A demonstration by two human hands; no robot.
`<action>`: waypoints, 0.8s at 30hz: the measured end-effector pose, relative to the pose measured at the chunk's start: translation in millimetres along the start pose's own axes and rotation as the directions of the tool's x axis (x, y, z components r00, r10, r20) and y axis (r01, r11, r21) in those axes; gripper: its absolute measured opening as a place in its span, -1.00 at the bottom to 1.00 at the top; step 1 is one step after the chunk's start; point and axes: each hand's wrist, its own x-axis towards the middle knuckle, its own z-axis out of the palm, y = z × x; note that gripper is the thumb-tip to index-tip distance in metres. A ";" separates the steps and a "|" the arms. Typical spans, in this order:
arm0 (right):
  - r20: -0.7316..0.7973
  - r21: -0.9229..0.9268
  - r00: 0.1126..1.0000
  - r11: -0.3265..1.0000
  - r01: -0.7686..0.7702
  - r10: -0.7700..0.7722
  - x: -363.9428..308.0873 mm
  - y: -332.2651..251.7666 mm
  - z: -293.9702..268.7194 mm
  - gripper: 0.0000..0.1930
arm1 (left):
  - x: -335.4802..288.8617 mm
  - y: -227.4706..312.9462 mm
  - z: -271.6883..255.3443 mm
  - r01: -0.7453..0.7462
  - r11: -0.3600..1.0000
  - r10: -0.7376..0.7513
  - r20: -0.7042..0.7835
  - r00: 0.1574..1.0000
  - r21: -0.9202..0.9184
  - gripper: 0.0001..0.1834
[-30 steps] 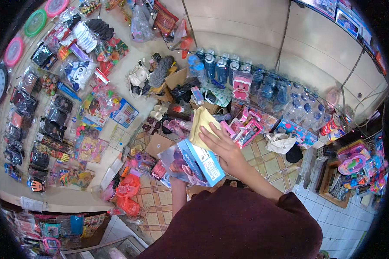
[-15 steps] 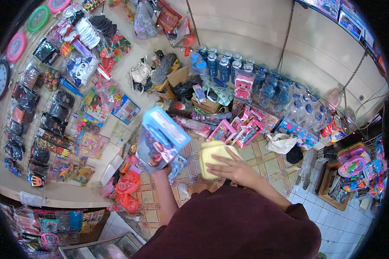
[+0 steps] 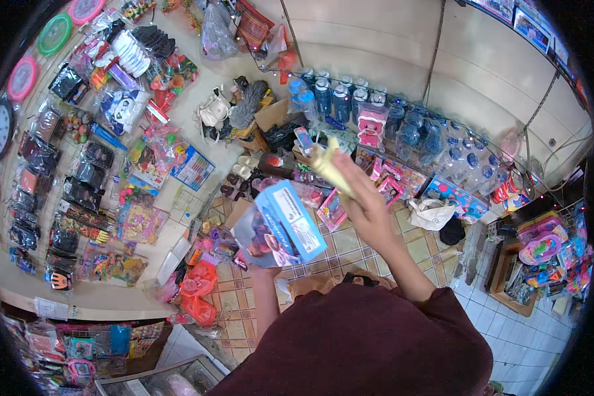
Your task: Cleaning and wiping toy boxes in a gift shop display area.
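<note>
Left hand grips a blue toy box from below while the right hand pinches a yellow cloth above the tiled floor; the tilted box could slip onto the goods below.

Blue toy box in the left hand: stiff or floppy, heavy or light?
The blue box probably stays stiff: its edges look straight while the left hand holds it from beneath. Likely light for its size, carried one-handed. The clear window front may dent if squeezed.
</note>
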 end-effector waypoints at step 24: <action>-0.001 0.161 0.935 0.923 -0.351 0.356 -49.6 39.4 32.9 -0.18 | -28.9 -24.2 24.8 -0.512 0.859 0.509 0.103 0.855 0.011 -0.73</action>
